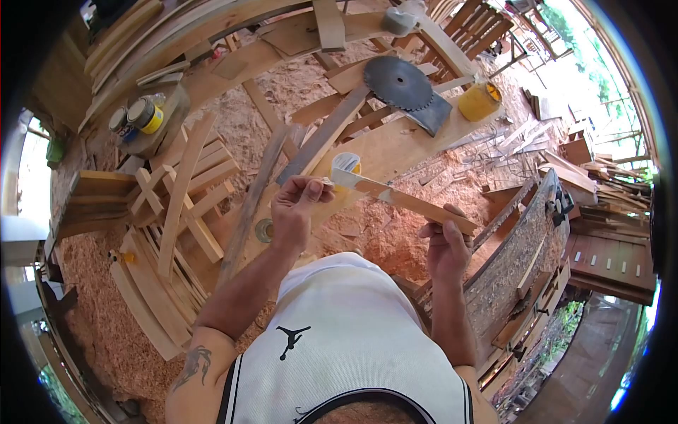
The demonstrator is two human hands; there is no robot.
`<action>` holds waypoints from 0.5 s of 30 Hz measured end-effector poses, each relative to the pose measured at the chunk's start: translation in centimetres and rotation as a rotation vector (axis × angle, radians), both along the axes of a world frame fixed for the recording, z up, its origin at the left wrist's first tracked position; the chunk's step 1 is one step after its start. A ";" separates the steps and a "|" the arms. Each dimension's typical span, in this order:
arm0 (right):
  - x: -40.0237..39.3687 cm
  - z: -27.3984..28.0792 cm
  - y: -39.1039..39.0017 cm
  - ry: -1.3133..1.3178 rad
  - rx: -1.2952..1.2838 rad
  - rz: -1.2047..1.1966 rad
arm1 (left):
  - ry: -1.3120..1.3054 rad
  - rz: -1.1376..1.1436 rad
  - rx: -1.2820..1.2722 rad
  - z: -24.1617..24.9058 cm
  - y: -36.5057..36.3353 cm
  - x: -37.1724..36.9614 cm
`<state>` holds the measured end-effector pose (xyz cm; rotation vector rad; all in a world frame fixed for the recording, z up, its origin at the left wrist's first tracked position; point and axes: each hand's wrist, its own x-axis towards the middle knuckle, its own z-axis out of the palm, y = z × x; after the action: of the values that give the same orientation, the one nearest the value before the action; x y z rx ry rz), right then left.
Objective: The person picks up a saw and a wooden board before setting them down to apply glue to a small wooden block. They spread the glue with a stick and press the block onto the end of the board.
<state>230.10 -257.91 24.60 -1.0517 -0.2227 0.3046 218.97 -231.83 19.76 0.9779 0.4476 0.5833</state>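
Your right hand [448,244] was closed on the near end of a wooden strip [424,209], apparently so that the rest stayed clear of your fingers. The strip slanted up over the workboard [406,150], its pale far end in front of a small tub [347,163]. Your left hand [299,205] was pinched narrow around a small pale bit [327,182], too small to name, close to that end, perhaps for fine control. A round saw blade [388,79] lay flat beyond, well apart from both hands.
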 end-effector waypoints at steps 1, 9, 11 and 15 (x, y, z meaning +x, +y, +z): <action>0.0 0.0 0.0 -0.001 0.003 -0.007 | -0.007 0.002 -0.001 -0.1 0.1 0.0; 1.9 -1.1 -0.7 -0.029 -0.069 -0.115 | 0.042 0.085 0.022 -0.3 0.6 -0.1; 2.8 -2.3 -1.0 -0.034 -0.157 -0.162 | 0.076 0.113 0.052 -0.7 1.0 -0.3; 4.7 -6.0 -0.4 -0.051 -0.391 -0.196 | 0.122 0.137 0.073 -2.1 1.5 -0.9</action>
<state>234.78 -258.30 18.57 -1.4582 -0.1051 0.1452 218.05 -230.31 17.64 1.0616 0.6091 0.6693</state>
